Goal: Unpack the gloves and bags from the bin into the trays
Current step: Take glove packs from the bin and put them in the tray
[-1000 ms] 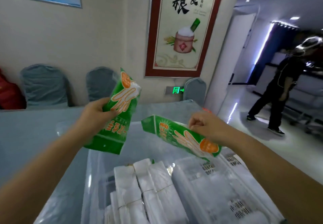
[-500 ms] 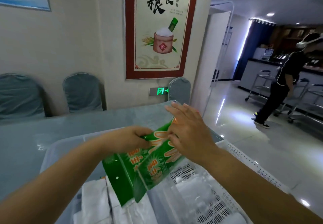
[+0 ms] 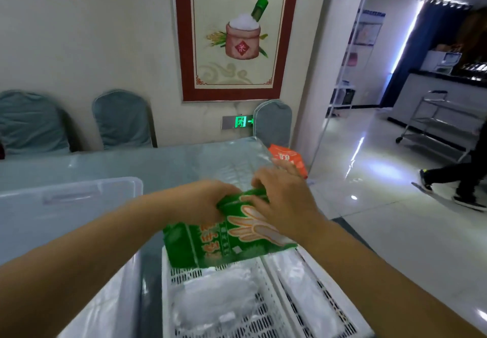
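Head view is showing both hands holding green glove packs [image 3: 224,237] over the far end of a white slotted tray [image 3: 210,319]. The left hand [image 3: 203,200] is gripping the packs' upper left edge, fingers curled round them. The right hand [image 3: 284,203] is lying on top, its fingers bent over the upper edge, so it is grasping them too. The packs are hanging just below both hands, tilted, their lower edge close to the tray's clear bags; whether they are touching cannot be told.

To do this step well, the person is probably best lowering the packs flat into the tray, squaring them together before letting go so they are not sliding off the slippery bags.

Compared with half a second earlier, the hands and packs are now sitting further right, above the tray rather than the bin [image 3: 68,206], which is lying left of the left arm. An orange pack [image 3: 290,158] beyond the right hand is newly showing.
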A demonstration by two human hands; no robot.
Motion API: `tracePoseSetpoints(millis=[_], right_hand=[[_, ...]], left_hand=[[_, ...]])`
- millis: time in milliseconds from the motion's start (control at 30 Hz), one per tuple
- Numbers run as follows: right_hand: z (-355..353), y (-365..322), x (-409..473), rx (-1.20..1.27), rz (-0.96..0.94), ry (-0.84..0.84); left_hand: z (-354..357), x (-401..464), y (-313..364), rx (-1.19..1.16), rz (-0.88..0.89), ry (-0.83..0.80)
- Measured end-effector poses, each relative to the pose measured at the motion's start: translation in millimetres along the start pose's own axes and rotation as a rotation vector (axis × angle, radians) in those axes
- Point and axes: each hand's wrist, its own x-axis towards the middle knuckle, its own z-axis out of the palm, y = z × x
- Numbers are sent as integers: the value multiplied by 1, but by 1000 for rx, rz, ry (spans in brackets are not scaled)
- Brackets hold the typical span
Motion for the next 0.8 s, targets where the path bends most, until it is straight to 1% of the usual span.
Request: tracePoseSetpoints(millis=[33,67,100,167,200,233,300,367,500,567,600,633,733,800], right_hand=[[1,13,-3,50,65,-88],[4,24,-7,90,116,-211],[10,34,-10,98,130,-333],[26,49,-14,6,82,-532],[37,53,-15,-65,45,-595],[47,56,-17,-124,16,-622],[67,63,-17,-168,-9,-602],[81,69,-15,-169,1,-588],[102,82,-13,-181,28,-575],[110,84,-11,-184,47,-583],[114,85,-9,-183,62,-581],[118,85,-7,-176,86,-573],[131,84,7,-146,190,-521],[138,84,16,-136,259,-512]], left_hand=[[7,11,3,45,-22,15],[13,19,5,84,-48,23],[20,26,5,123,-74,32],[33,37,5,191,-119,66],[39,42,5,213,-129,96],[45,46,5,224,-132,133],[52,54,1,226,-153,207],[54,56,-11,210,-234,233],[56,49,-47,341,-432,101],[54,43,-65,315,-536,99],[53,41,-73,263,-586,145],[52,40,-80,198,-631,230],[60,48,-91,-59,-749,624],[77,59,-87,-283,-821,812]])
